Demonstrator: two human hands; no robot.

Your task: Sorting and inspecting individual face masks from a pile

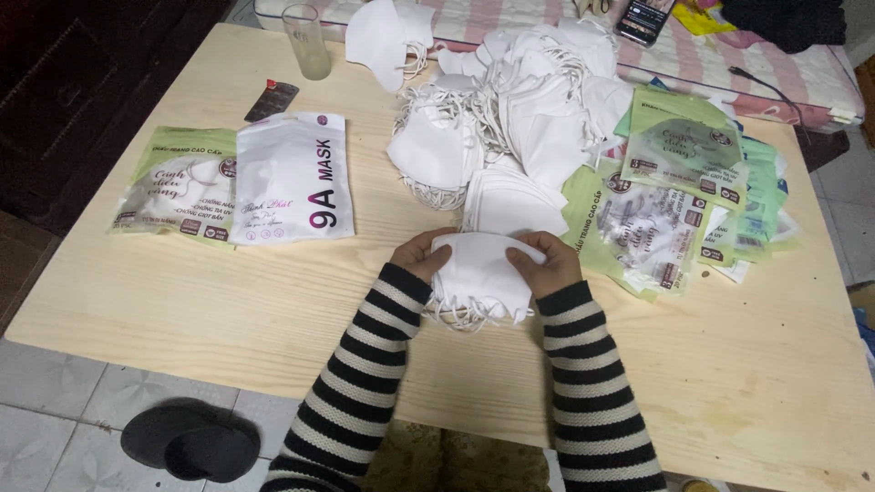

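Bare table (228, 292) near edge (left side widest), mask heap (510, 109) behind, packets (665, 210) crowding right

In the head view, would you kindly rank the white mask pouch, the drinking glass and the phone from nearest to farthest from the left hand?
From the left hand:
1. White mask pouch, just up-left on the table.
2. Drinking glass, far edge, left.
3. Phone, on the bed beyond, right.

Phone (643, 18) and dark cloth (784, 20) cut by top edge; fingers (421, 264) partly behind masks (478, 273).
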